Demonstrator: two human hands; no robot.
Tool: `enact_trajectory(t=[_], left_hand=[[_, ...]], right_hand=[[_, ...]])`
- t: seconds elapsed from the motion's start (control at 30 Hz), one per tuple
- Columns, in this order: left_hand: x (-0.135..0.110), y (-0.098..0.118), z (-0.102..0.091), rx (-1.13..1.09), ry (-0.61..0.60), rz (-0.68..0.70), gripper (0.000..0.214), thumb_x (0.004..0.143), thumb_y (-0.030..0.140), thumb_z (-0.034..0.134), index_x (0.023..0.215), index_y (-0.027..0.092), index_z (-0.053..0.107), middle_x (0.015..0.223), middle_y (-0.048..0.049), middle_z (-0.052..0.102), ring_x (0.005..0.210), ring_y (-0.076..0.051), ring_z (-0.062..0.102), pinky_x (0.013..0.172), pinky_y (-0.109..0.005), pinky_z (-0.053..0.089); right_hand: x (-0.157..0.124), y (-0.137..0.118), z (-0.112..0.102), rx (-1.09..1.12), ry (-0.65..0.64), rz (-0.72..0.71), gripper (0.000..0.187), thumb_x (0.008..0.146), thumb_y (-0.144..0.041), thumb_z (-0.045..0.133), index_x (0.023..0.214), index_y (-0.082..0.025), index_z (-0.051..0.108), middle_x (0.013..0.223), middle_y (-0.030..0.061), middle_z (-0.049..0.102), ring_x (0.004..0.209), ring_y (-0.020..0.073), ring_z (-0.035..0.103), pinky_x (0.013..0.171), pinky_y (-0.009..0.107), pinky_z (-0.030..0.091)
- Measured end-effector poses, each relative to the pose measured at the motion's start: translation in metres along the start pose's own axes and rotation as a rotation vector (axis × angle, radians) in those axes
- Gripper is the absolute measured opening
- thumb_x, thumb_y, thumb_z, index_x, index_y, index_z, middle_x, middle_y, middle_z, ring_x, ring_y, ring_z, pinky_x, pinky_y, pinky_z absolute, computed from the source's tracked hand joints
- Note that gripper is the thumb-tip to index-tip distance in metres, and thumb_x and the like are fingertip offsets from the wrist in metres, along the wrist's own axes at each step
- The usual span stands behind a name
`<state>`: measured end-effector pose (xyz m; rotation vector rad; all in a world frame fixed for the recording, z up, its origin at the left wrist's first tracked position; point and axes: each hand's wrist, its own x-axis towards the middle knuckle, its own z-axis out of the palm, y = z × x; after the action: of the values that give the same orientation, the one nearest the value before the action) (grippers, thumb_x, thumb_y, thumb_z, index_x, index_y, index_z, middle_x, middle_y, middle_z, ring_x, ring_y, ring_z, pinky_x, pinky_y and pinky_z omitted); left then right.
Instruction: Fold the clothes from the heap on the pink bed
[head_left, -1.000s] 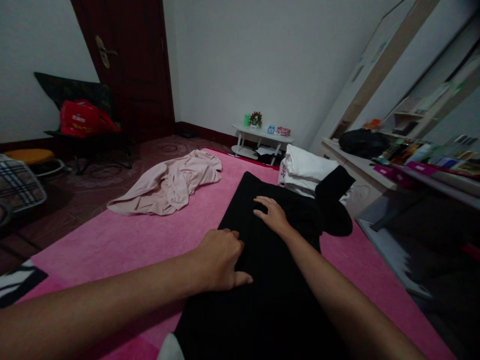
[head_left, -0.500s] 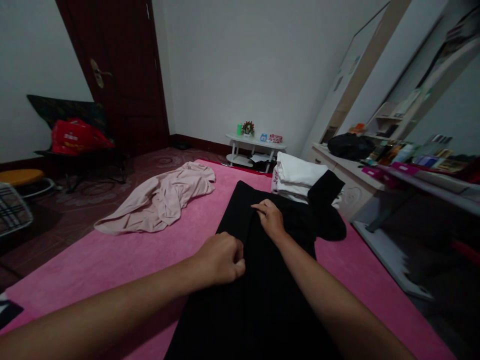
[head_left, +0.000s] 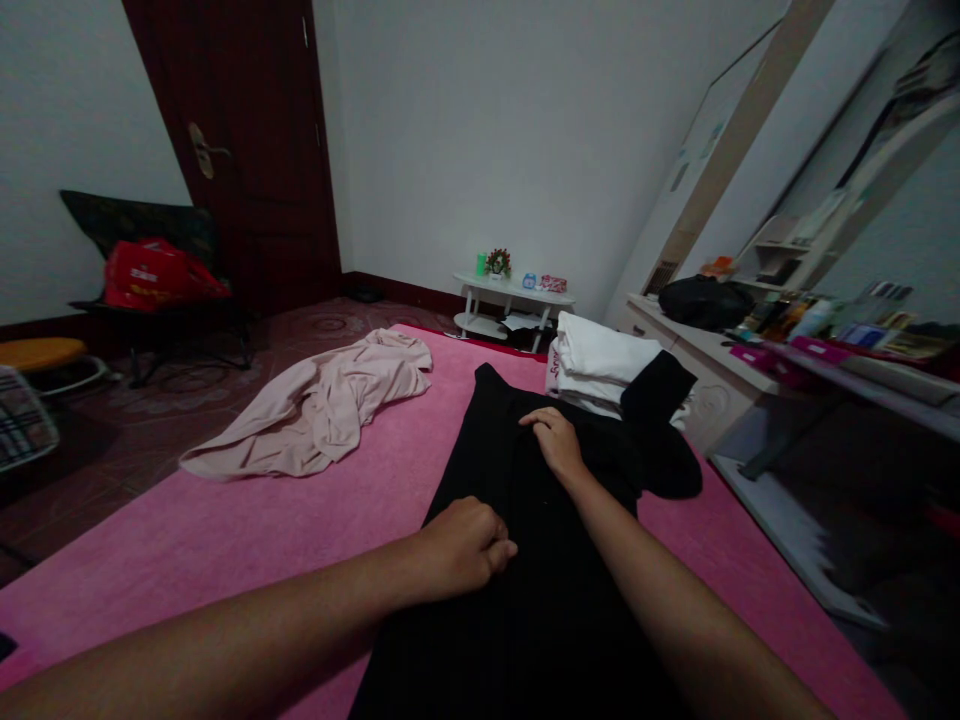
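A black long-sleeved garment lies spread in front of me on the pink bed cover. My left hand is closed in a pinch on its cloth, left of the middle. Farther up, my right hand rests on the fabric near the upper part, fingers stretched out and pointing left. One black sleeve lies bent at the right, its end over a stack of folded white clothes. To the left lies a crumpled pale pink garment, apart from both hands.
Along the right side runs a dresser with bottles and a black bag. Beyond the bed stands a small white table with a flower pot. A chair at the left holds a red bag, near a dark red door.
My left hand has moved slightly right and nearer to me with the black cloth. My right hand has shifted a little right, and its fingers have loosened from a pinch.
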<state>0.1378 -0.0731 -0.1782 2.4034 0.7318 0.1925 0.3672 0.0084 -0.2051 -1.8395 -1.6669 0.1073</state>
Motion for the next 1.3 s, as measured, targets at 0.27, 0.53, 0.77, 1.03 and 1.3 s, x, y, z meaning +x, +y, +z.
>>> enact_trajectory(t=[0.27,0.53,0.77,1.03,1.3], left_hand=[[0.016,-0.013,0.01,0.084,0.314,0.142,0.033,0.085,0.011,0.046,0.114,0.021,0.056,0.109,-0.006,0.06,0.098,-0.017,0.058,0.085,-0.028,0.047],[0.078,-0.056,-0.014,0.302,0.313,0.112,0.117,0.062,0.07,0.067,0.149,0.014,0.014,0.156,-0.0201,0.01,0.144,-0.037,0.004,0.114,-0.058,0.01],[0.101,-0.07,-0.01,0.382,0.194,0.053,0.115,0.065,0.089,0.036,0.149,0.012,0.022,0.155,-0.0213,0.011,0.144,-0.037,0.007,0.113,-0.053,0.01],[0.095,-0.065,-0.012,0.364,0.186,0.045,0.09,0.071,0.086,0.033,0.146,0.035,0.031,0.157,-0.0108,0.014,0.143,-0.037,0.011,0.111,-0.057,0.011],[0.097,-0.066,-0.008,0.358,0.198,0.024,0.088,0.071,0.085,0.038,0.144,0.036,0.035,0.157,-0.0092,0.018,0.143,-0.037,0.013,0.111,-0.056,0.01]], right_hand=[[0.033,0.009,-0.001,-0.409,-0.058,0.177,0.046,0.08,-0.035,0.063,0.122,-0.017,0.058,0.118,0.0143,0.063,0.112,0.0303,0.056,0.092,0.044,0.04],[0.059,0.017,-0.005,-0.461,0.052,0.143,0.024,0.082,-0.028,0.061,0.105,-0.024,0.068,0.108,0.0079,0.069,0.102,0.0252,0.063,0.084,0.036,0.044],[0.067,0.032,0.012,-0.498,0.009,0.228,0.022,0.083,-0.027,0.058,0.101,-0.027,0.07,0.102,0.0061,0.071,0.095,0.0225,0.066,0.077,0.033,0.047],[0.047,0.011,-0.022,-0.555,-0.03,0.149,0.031,0.081,-0.011,0.05,0.102,-0.024,0.068,0.103,0.0112,0.067,0.098,0.0268,0.063,0.082,0.038,0.044],[-0.038,0.022,-0.088,-0.536,0.225,-0.001,0.049,0.082,-0.039,0.056,0.127,-0.021,0.049,0.126,0.012,0.053,0.115,0.0299,0.048,0.091,0.04,0.04]])
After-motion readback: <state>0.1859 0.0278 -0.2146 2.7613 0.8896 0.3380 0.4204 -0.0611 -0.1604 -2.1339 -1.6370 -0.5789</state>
